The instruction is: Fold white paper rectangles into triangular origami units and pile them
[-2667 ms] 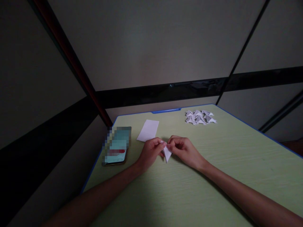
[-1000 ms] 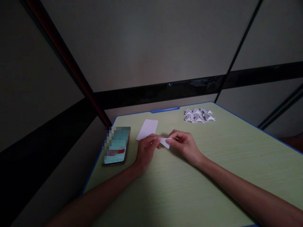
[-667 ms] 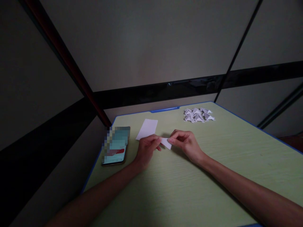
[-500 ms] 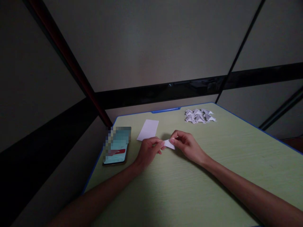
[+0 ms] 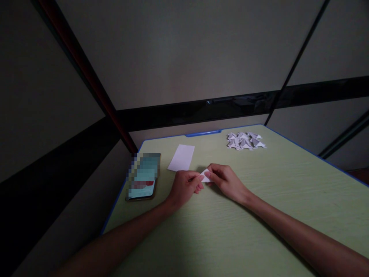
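Observation:
A small folded piece of white paper (image 5: 205,177) is pinched between both hands over the middle of the table. My left hand (image 5: 186,186) is closed on its left corner, thumb on top. On the other side my right hand (image 5: 226,180) grips the right part between thumb and fingers. The fingers cover much of the paper, so its full shape is hidden. Just beyond my left hand lies a flat white sheet of paper (image 5: 181,157).
A phone (image 5: 144,177) with a lit, partly pixelated screen lies at the table's left edge. Several folded white paper figures (image 5: 245,141) sit in two rows at the back right. The pale green table (image 5: 273,184) has a blue rim and stands against a panelled wall (image 5: 184,57).
The folded paper pointed down toward me earlier, then was turned sideways between the hands. Now less of it shows, and my right thumb lies further over it. The other items stay put.

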`<state>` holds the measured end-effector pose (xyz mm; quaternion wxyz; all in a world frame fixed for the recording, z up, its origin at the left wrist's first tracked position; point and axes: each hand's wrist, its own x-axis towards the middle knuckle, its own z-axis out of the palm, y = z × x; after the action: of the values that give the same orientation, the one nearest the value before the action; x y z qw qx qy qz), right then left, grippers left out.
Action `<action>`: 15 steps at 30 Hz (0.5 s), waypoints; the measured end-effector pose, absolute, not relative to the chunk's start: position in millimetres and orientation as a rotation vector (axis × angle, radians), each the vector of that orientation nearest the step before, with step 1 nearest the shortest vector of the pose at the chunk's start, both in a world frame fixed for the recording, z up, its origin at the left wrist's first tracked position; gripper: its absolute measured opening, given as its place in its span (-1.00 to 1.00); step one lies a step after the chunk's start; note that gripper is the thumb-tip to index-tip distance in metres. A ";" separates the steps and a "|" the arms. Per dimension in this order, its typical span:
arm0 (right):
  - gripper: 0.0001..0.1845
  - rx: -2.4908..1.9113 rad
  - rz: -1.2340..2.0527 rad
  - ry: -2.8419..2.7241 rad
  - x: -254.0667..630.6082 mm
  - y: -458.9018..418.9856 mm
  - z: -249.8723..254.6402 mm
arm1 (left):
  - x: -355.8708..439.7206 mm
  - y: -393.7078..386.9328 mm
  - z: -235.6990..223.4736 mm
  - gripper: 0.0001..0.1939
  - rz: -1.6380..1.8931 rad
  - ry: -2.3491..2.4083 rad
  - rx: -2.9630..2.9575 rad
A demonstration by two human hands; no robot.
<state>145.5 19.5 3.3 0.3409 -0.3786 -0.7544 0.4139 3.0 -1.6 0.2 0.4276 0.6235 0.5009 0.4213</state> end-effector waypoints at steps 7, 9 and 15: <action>-0.69 -1.093 0.927 -1.973 145.6 18.8 4.9 | 1.5 -0.9 0.6 -0.74 1.077 1.185 1.473; -0.65 -1.119 0.940 -1.942 146.5 19.0 4.3 | 1.2 -0.7 0.9 -0.74 1.091 1.180 1.443; -0.64 -1.026 1.223 -1.902 151.1 21.6 3.7 | -0.6 1.2 0.0 -0.75 1.136 1.178 1.372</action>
<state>151.1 21.6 3.7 0.3234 -0.3910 -0.7248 0.4661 -0.6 1.2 0.0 0.4821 0.5627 0.4833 0.4662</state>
